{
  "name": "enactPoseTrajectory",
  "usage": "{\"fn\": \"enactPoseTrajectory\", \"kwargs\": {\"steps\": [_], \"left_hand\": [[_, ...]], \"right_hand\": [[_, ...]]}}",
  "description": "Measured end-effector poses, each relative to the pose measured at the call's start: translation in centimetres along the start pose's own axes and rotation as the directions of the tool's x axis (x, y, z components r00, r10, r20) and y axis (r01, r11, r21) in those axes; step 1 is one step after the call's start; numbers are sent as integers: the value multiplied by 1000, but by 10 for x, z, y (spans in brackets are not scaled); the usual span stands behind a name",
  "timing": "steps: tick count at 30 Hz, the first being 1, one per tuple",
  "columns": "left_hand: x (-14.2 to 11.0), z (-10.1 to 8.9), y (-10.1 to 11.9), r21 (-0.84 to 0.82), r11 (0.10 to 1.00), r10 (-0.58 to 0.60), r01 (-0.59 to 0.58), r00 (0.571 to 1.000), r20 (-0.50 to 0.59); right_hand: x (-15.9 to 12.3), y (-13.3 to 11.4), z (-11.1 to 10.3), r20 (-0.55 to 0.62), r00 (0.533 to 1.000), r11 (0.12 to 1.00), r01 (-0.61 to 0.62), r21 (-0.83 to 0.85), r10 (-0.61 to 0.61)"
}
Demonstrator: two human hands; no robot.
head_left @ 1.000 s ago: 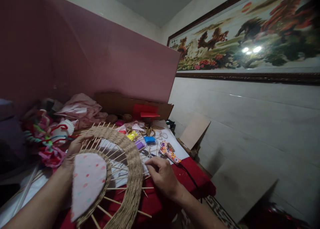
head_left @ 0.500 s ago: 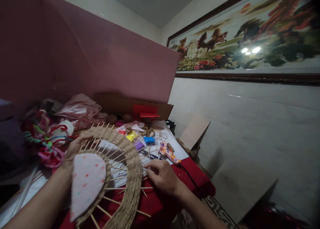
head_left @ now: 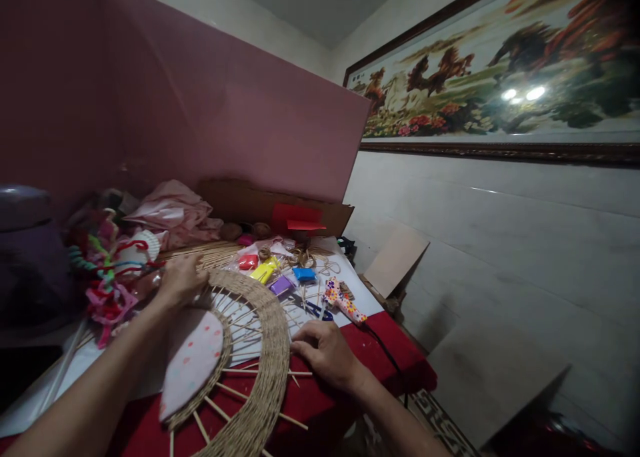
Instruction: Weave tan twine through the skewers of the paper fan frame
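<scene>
A half-round piece with a woven twine band (head_left: pixel 275 337) and thin wooden spokes is tilted over the table in front of me. At its inner side is a half-disc (head_left: pixel 195 350) covered in pale dotted cloth. My left hand (head_left: pixel 184 278) bends over the far end of the band, its fingers curled at the edge and their tips hidden. At the outer right edge, my right hand (head_left: pixel 327 354) has thumb and forefinger pinched together close to the protruding spoke ends. Whatever lies between those fingertips is too small to make out.
Behind lie a bundle of wooden sticks (head_left: pixel 200 254) and red, yellow, purple and blue packets (head_left: pixel 304 274). A patterned glue gun (head_left: pixel 345 302) with a black cord rests on the right, beside scissors (head_left: pixel 320 310). Colourful pipe-cleaner crafts (head_left: pixel 113 280) are at left.
My left hand has moved up and away along the band's far end. The woven piece has shifted slightly right and lower in view. My right hand keeps its pinch near the edge.
</scene>
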State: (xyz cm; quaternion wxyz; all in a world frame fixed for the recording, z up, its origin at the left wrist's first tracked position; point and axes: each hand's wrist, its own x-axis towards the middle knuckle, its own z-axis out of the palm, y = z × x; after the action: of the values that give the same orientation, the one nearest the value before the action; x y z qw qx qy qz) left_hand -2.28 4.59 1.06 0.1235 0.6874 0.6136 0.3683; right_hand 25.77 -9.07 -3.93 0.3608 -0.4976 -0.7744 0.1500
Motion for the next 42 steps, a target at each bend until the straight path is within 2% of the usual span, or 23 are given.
{"fn": "enactPoseTrajectory", "kwargs": {"steps": [2,3,4,5,6,8,11,16,21,25,27,30,32,33,36,39,42], "left_hand": [[-7,3,14,79,993,80,-84,995,57],[-13,5,23,138,970,166,-201,959,231],[-21,8,33,118,957,213,-265,917,339],[-29,11,42,89,939,259,-332,853,454],[-38,14,50,69,924,284,-375,797,534],[-54,19,61,111,880,305,-462,728,614],[-72,26,68,256,751,391,-609,721,572],[-81,29,71,370,653,419,-661,722,551],[-78,24,77,373,687,380,-623,746,547],[-72,18,81,264,767,405,-585,760,508],[-70,16,83,162,795,453,-584,750,482],[-68,15,84,43,824,496,-564,757,426],[-67,15,85,-7,831,513,-557,760,400],[-67,16,85,-26,829,522,-558,758,391],[-67,20,84,-40,823,539,-567,756,371],[-69,26,81,5,826,527,-564,775,350],[-71,31,80,57,829,509,-556,793,336]], "right_hand": [[0,0,1,-5,1000,1000,10,0,-10],[0,1,1,-7,1000,1000,15,4,-15],[0,1,1,-8,1000,1000,18,7,-17],[0,1,1,-9,1000,1000,19,9,-19],[0,0,1,-11,1000,1000,19,10,-19],[0,0,1,-15,1000,1000,18,9,-18],[1,0,1,-18,1000,1000,18,8,-18],[0,-1,1,-25,1000,1000,9,13,-9],[0,-4,-8,-56,998,999,8,45,-6],[4,-6,-27,-100,992,989,-65,136,78],[8,-6,-36,-54,989,943,-111,315,135],[11,-2,-44,103,973,750,-224,623,206],[10,0,-43,160,960,643,-274,715,231],[9,-1,-41,149,959,633,-271,726,240],[2,-7,-33,-7,968,725,-185,664,253],[-4,-17,-28,-156,954,809,-122,574,255],[-8,-23,-29,-181,950,828,-117,549,254]]}}
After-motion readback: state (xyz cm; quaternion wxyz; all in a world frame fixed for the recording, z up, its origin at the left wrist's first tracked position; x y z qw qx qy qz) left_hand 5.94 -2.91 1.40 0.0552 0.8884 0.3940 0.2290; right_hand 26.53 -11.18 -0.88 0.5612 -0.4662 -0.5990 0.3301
